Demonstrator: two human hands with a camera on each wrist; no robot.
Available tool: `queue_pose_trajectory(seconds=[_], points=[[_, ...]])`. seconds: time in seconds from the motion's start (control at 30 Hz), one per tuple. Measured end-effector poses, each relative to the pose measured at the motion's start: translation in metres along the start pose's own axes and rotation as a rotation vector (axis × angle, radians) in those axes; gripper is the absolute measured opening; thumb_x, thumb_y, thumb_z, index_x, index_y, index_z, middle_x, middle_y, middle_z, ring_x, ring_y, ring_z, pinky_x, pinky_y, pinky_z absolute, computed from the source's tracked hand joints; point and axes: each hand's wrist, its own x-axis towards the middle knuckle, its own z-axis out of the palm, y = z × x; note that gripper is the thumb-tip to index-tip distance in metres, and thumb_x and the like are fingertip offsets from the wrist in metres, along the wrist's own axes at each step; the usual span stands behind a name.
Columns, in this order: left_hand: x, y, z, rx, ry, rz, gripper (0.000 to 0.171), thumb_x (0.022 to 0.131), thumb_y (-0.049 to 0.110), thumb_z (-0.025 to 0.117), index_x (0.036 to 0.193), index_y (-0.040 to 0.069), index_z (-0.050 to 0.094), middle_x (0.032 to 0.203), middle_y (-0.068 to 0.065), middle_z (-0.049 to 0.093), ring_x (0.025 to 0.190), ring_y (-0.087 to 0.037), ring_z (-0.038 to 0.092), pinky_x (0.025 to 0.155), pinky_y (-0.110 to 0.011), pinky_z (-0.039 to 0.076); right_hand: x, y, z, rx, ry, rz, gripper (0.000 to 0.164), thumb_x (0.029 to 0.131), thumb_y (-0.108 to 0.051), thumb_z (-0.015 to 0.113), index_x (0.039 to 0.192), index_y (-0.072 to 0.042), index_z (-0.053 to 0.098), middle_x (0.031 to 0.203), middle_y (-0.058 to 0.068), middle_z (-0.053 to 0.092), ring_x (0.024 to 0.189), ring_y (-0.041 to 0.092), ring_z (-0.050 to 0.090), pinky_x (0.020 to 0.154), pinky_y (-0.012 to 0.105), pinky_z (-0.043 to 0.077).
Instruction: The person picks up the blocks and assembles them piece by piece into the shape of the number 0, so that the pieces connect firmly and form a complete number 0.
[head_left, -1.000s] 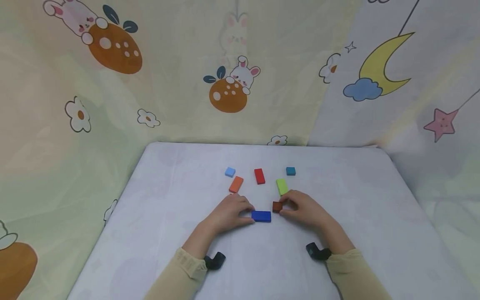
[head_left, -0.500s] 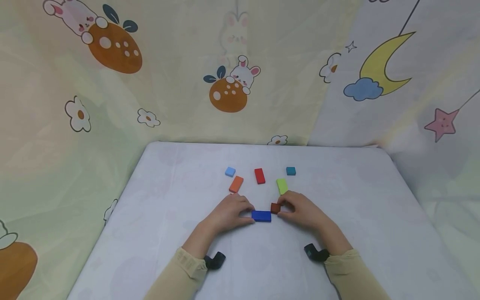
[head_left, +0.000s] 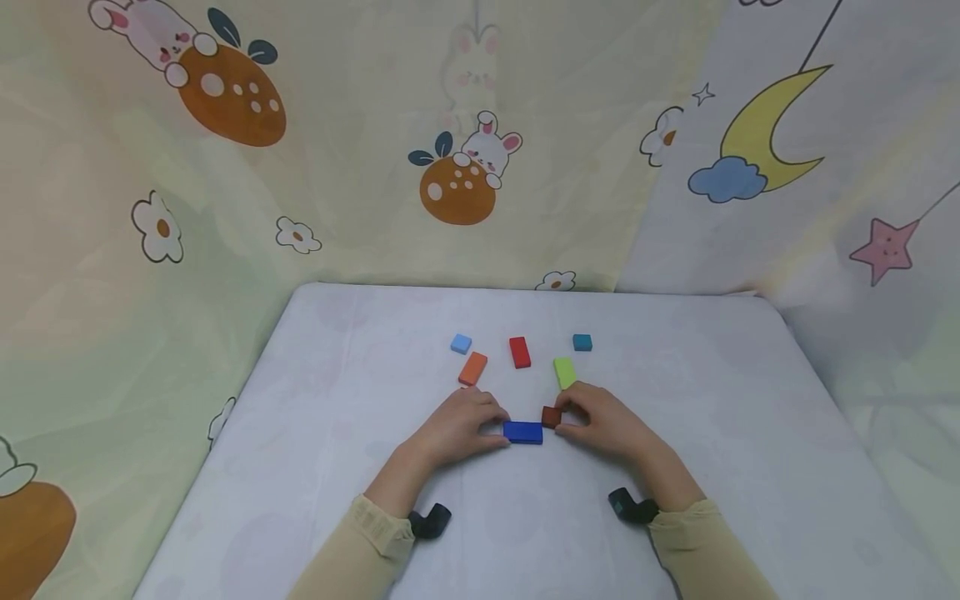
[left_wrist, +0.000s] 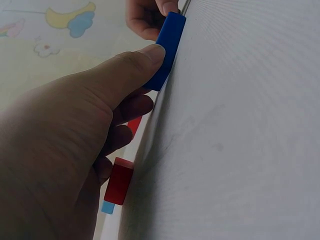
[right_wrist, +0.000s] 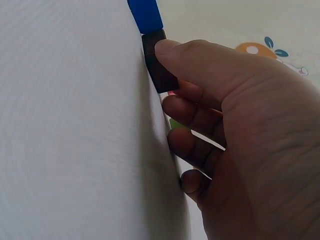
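Note:
My left hand (head_left: 459, 427) pinches the left end of a rectangular blue block (head_left: 522, 432) lying flat on the table. In the left wrist view, the thumb presses on the near face of this block (left_wrist: 171, 42). Between thumb and fingertips my right hand (head_left: 609, 422) grips a small dark brown block (head_left: 551, 417), right at the blue block's far right corner. Seen from the right wrist, the brown block (right_wrist: 162, 75) stands end to end with the blue one (right_wrist: 146, 17), slightly angled. Its far side is hidden behind the thumb.
Beyond the hands, a light blue block (head_left: 461, 343), an orange block (head_left: 472, 368), a red block (head_left: 520, 352), a teal block (head_left: 582, 342) and a lime green block (head_left: 565, 372) lie spread on the white-covered table (head_left: 360, 358). A printed cloth hangs behind.
The right hand has shifted slightly left and toward the body, bringing the brown block to the blue block's end. The left hand and the blue block have stayed put.

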Motion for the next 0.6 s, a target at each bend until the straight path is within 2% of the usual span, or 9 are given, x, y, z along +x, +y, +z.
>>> queue_pose_trajectory(seconds=[0.47,0.6], points=[[-0.0001,-0.0003,0.0008,0.006,0.002,0.003,0.037,0.089,0.052,0.068,0.119,0.031,0.07,0.11,0.015,0.066,0.107,-0.005,0.056,0.1,-0.031,0.046,-0.0009,-0.002,-0.0012,0.006,0.011,-0.023,0.027,0.084,-0.031,0.078,0.107,-0.033,0.064,0.1,-0.018,0.061,0.097,0.006,0.054,0.089,0.035,0.052],[-0.0001,-0.001,0.0003,0.017,0.033,0.003,0.042,0.087,0.053,0.07,0.123,0.031,0.068,0.113,0.014,0.065,0.109,-0.005,0.056,0.098,-0.03,0.047,-0.001,-0.002,-0.0012,-0.003,0.012,-0.026,0.027,0.084,-0.031,0.078,0.107,-0.033,0.063,0.1,-0.018,0.06,0.098,0.006,0.054,0.09,0.036,0.052]])
